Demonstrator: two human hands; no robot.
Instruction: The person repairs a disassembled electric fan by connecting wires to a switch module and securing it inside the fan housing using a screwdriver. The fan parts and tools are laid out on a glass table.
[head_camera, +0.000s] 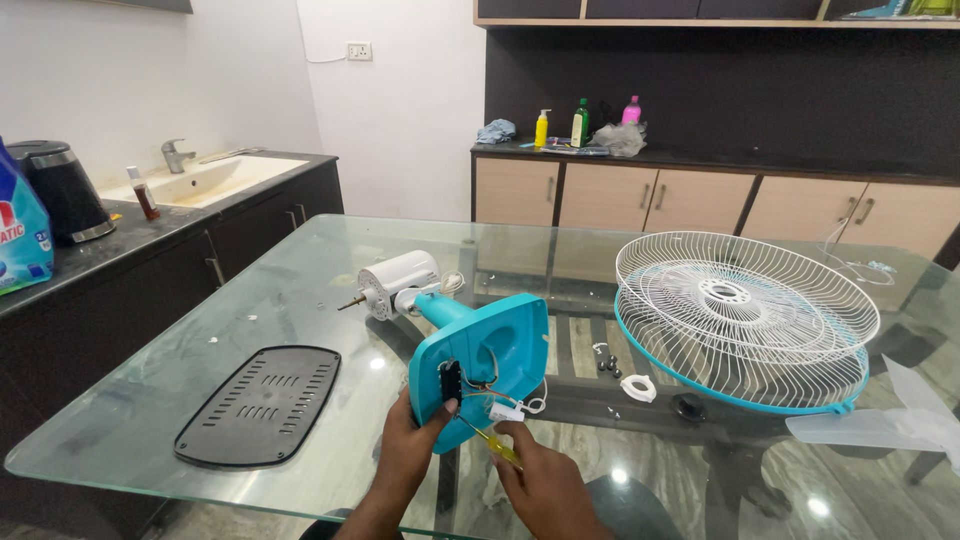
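Teal fan base (490, 350) lies tipped on its side on the glass table (130, 420), underside open toward the camera, wiring exposed. Left hand (405, 455) grips the base's lower edge, fingers closed round it, thumb against the small black part (450, 380) inside. Right hand (545, 485) is curled shut on a yellow screwdriver (492, 443), tip aimed into the cavity just above its fingertips. White connector (506, 410) dangles on its wires between the two hands. Left of the left fingers, well apart: black bottom cover (258, 404), already off. Right of the right fingers: loose screws (608, 363) and white ring (637, 387). Beyond the fingers: motor (398, 283), bare shaft. Far right: stacked grilles (745, 320), blade (885, 425). Judgement: strip-down largely complete; base internals remain in hand.
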